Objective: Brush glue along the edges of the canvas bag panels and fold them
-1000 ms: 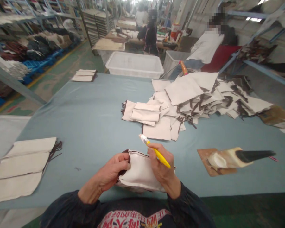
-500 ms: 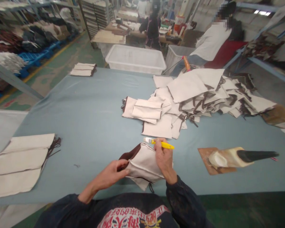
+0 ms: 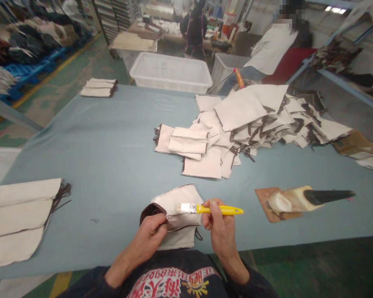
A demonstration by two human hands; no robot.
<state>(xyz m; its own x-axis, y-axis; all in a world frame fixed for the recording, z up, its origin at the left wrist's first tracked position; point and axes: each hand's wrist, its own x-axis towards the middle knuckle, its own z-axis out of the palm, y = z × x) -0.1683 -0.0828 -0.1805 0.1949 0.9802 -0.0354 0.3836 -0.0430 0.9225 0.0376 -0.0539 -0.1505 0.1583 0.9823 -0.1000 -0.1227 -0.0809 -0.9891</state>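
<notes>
The brush [image 3: 200, 209] has just moved: it was by the far corner of the bag [image 3: 177, 195], and now it lies flat above it. The bag has turned too, and its dark mouth gapes more, so the bristles now point at the mouth. I cannot tell if they touch the cloth.

The bag is near the middle of the bench's [image 3: 112, 157] front edge. The left hand [image 3: 149, 238] has a tight grip, thumb and fingers pinching the bag's brown rim. The right hand's [image 3: 222, 234] grip is closed too, wrapped round the brush handle just beside the bag.

The bag is soft, pale cloth with thin dark seams and a brown inside (a little string loop sticks out on the right). The brush has a smooth yellow handle and a shiny band smeared white.

To the right, a pot [image 3: 286, 201] with a black handle sits on a flat brown card [image 3: 262, 203]. Floppy bags lie in a messy pile [image 3: 251, 109] toward the bench's far right corner.
</notes>
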